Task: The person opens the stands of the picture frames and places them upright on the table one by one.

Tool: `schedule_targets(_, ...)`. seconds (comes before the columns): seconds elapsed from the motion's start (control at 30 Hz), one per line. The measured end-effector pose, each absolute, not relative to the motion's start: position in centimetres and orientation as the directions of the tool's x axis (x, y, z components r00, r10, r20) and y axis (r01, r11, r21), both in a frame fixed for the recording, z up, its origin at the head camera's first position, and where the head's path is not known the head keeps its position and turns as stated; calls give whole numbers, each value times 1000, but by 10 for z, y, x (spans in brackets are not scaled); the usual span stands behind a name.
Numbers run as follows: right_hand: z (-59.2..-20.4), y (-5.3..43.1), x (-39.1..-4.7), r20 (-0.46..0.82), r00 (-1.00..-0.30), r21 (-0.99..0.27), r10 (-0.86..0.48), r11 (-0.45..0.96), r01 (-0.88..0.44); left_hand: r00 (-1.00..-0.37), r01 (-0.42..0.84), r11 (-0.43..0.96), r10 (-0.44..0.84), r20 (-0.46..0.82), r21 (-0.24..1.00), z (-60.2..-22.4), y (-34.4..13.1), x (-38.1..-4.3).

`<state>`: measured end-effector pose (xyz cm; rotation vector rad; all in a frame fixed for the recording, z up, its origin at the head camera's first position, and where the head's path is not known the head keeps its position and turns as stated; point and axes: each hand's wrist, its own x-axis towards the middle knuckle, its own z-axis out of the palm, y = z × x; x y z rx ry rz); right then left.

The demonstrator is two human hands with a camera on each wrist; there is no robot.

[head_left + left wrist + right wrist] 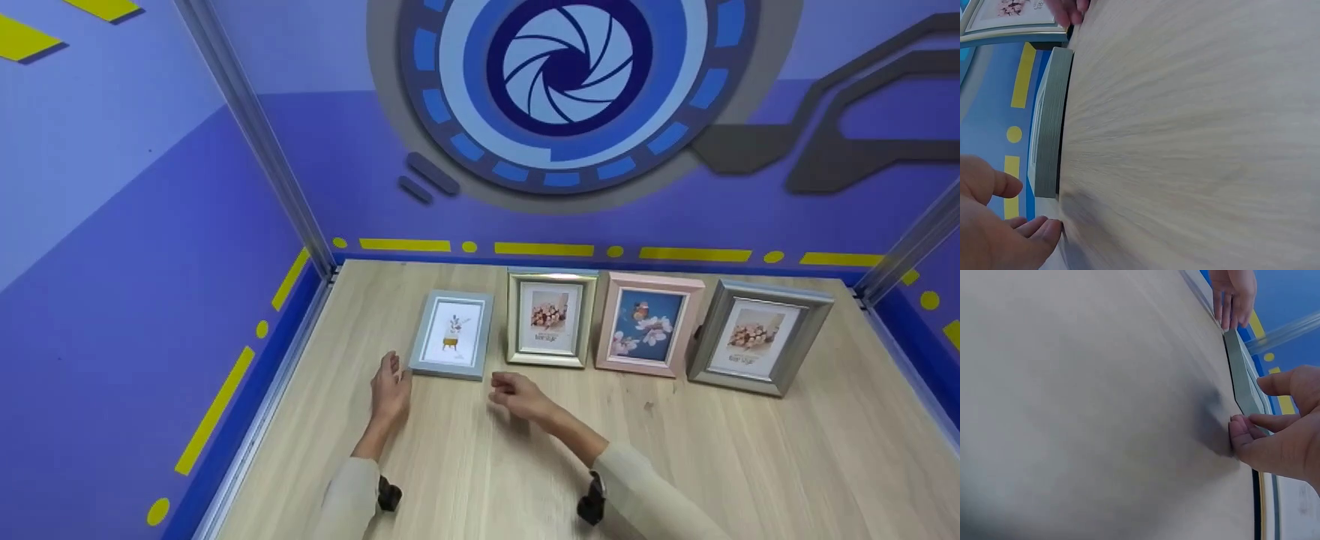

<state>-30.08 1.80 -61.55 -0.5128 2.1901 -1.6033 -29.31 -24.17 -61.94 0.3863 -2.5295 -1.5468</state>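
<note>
A light blue-grey photo frame [452,335] with a small deer-like drawing lies flat on the wooden table. My left hand [391,390] is just left of its lower left corner, thumb and fingers apart in the left wrist view, where the frame's side edge [1053,124] shows. Off the opposite lower corner is my right hand [523,397], its fingers loosely bent and holding nothing. Whether any fingertip touches the frame I cannot tell. To the right stand a gold frame [551,360], a pink frame [636,369] and a grey-brown frame [739,385], all upright.
Behind the frames rises a blue-purple wall [465,217] with yellow dashes and a round aperture graphic. Metal posts [262,150] stand at the table's back corners. Black straps with small devices [592,501] are on both wrists. The wooden table [465,465] extends toward the person.
</note>
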Motion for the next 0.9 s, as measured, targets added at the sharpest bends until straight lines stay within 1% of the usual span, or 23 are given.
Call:
schedule_targets(0.13,-616,-1,-308,-72,-854,-958,-515,274,-84,-961,-182,400,-267,-76,898,-618,-237,-296)
schedule_targets(0.2,-617,-8,-311,-48,-859,-952,-510,283,-115,-961,-196,397,-258,-95,897,-617,-234,-298)
schedule_targets(0.33,-614,-14,-316,-47,-864,-933,-502,330,-141,-970,-191,451,-222,-97,872,-614,-227,-304)
schedule_targets(0.43,-611,-15,-317,-90,-864,-931,-496,350,-104,-974,-182,480,-209,-90,858,-609,-223,-305)
schedule_targets(0.57,-608,-14,-313,-131,-867,-949,-480,313,-30,-958,-229,434,-260,-122,871,-600,-224,-303)
schedule_targets(0.63,-606,-13,-311,-143,-877,-962,-460,272,14,-943,-275,387,-289,-168,880,-595,-228,-303)
schedule_targets(0.7,-604,-13,-308,-152,-894,-971,-421,231,57,-925,-335,331,-294,-242,882,-592,-233,-303)
schedule_targets(0.83,-601,-10,-306,-177,-937,-974,-303,193,121,-894,-430,253,-255,-369,867,-590,-241,-304)
schedule_targets(0.9,-598,-9,-308,-202,-948,-974,-247,152,168,-887,-450,229,-226,-402,863,-591,-243,-303)
